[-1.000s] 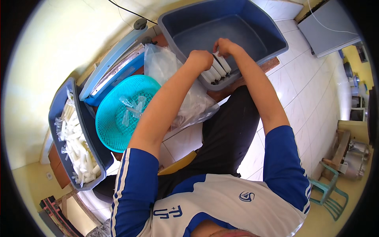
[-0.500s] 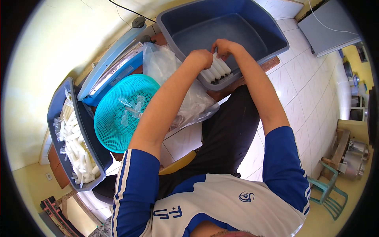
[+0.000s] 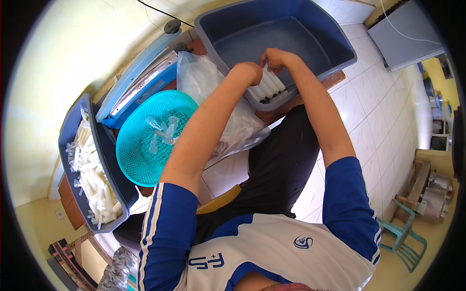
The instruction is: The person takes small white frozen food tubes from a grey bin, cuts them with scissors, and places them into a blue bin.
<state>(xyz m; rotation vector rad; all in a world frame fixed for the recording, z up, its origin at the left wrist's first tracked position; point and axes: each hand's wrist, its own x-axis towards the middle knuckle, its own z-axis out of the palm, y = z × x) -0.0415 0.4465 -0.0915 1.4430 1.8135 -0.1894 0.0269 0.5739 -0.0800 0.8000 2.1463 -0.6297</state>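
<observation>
Inside the near corner of a large dark blue-grey tub (image 3: 272, 103), several white sticks with dark lower ends (image 3: 270, 87) lie side by side. My left hand (image 3: 249, 72) is closed over their upper left ends; its fingertips and whatever they hold are hidden. Bent down from the right, my right hand (image 3: 277, 60) pinches the far end of a white stick, close to the left fingers. Beside my left forearm stands a turquoise mesh basket (image 3: 127, 145) with scraps of clear plastic in it. A sheet of clear plastic bags (image 3: 196, 72) lies between basket and tub.
Far left, another dark tub (image 3: 127, 194) holds a heap of white sticks (image 3: 97, 179), some in clear plastic. A blue long-armed device (image 3: 141, 72) leans by the wall. A green plastic chair (image 3: 405, 233) and metal pots (image 3: 435, 199) stand right, with a grey cabinet (image 3: 405, 34) at upper right.
Both hands stay at the white sticks in nearly the same pose. The whole view has shifted very slightly.
</observation>
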